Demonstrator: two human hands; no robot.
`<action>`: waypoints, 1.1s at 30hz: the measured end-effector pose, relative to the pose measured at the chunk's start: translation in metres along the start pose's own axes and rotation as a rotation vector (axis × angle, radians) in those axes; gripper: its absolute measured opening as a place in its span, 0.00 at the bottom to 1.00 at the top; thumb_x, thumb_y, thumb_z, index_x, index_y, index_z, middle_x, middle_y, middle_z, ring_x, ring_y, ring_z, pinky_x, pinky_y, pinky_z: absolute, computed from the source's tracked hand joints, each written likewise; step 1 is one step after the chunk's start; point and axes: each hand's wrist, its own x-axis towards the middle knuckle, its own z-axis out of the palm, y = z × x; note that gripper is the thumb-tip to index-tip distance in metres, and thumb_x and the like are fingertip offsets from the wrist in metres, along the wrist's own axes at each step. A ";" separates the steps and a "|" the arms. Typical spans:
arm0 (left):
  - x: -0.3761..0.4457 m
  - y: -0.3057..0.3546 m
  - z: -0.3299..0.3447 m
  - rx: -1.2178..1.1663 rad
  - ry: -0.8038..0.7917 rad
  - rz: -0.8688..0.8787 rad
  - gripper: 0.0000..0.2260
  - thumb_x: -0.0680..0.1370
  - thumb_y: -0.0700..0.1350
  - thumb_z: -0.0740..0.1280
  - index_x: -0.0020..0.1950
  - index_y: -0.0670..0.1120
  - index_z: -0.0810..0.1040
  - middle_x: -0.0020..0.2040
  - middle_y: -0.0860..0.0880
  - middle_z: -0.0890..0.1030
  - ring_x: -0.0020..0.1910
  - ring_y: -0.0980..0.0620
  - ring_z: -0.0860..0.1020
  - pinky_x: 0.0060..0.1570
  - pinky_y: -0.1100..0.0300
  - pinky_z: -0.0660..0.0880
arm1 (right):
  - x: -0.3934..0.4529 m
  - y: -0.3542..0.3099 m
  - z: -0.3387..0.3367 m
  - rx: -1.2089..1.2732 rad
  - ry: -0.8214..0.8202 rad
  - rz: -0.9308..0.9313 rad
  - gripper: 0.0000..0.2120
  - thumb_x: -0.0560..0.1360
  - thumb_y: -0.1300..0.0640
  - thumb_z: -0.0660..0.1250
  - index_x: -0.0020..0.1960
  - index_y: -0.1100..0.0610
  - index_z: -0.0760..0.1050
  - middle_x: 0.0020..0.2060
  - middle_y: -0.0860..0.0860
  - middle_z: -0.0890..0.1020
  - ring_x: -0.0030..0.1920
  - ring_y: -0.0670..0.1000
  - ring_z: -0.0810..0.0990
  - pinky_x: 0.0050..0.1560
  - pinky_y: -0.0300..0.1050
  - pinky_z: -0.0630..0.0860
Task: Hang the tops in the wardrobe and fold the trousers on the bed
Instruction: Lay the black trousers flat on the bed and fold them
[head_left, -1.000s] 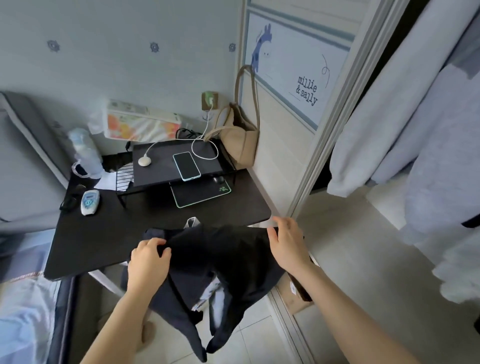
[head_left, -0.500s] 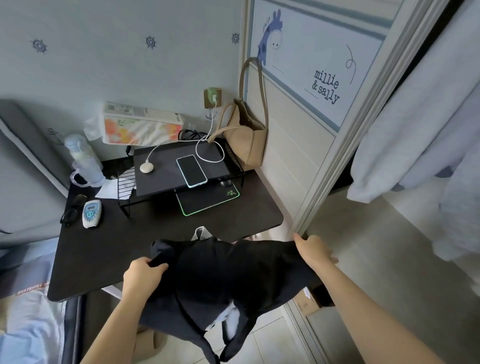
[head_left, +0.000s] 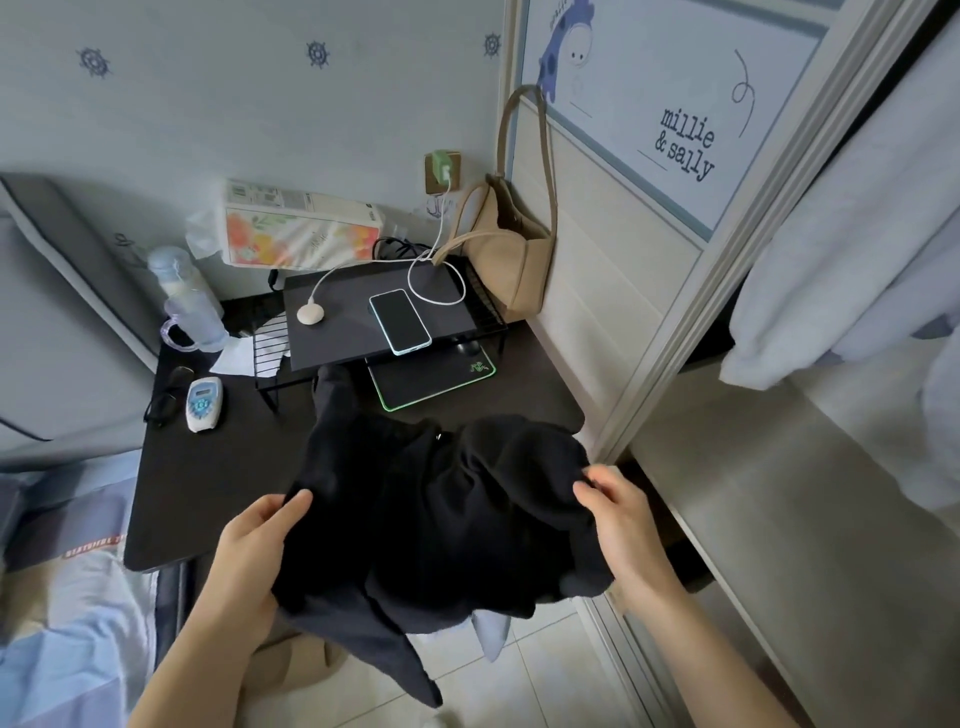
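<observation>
A black garment (head_left: 431, 525) hangs bunched between my two hands, over the front edge of the black desk (head_left: 218, 478). My left hand (head_left: 254, 540) grips its left edge, thumb on top. My right hand (head_left: 618, 514) holds the right edge with the fingers curled into the cloth. One black leg or sleeve lies flung up onto the desk toward the stand, and another dangles toward the floor. The open wardrobe (head_left: 779, 493) is at the right, with pale grey tops (head_left: 857, 234) hanging inside. A strip of the bed (head_left: 62, 623) shows at the lower left.
On the desk stand a black riser (head_left: 363, 327) with a phone (head_left: 400, 322) and charger cable, a lit mouse pad (head_left: 436, 384), a bottle (head_left: 187, 306), a small white device (head_left: 205, 402) and a tissue pack (head_left: 296, 234). A tan bag (head_left: 504, 249) hangs by the wardrobe frame.
The garment has been swung up and forward, so one part now lies on the desk. Both hands have stayed on its edges and the view has tilted down slightly.
</observation>
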 end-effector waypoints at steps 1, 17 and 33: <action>-0.003 -0.003 -0.003 0.003 0.017 -0.036 0.11 0.76 0.48 0.71 0.35 0.46 0.80 0.37 0.43 0.83 0.39 0.46 0.81 0.40 0.54 0.76 | -0.001 0.004 0.001 0.018 -0.027 0.111 0.06 0.78 0.60 0.63 0.52 0.57 0.78 0.48 0.50 0.81 0.52 0.50 0.78 0.50 0.42 0.71; -0.016 -0.011 -0.034 -0.267 -0.247 -0.407 0.25 0.57 0.52 0.81 0.51 0.45 0.86 0.53 0.41 0.85 0.50 0.39 0.84 0.45 0.47 0.80 | 0.008 -0.021 -0.014 -0.098 -0.137 0.486 0.13 0.77 0.47 0.66 0.52 0.57 0.78 0.43 0.54 0.84 0.42 0.53 0.82 0.41 0.44 0.76; -0.094 0.002 -0.040 -0.338 -0.216 -0.067 0.20 0.72 0.50 0.71 0.64 0.48 0.79 0.59 0.45 0.83 0.56 0.44 0.82 0.50 0.50 0.78 | -0.025 -0.035 -0.013 0.706 -0.528 0.477 0.23 0.74 0.41 0.69 0.64 0.50 0.77 0.64 0.53 0.78 0.64 0.55 0.77 0.56 0.51 0.77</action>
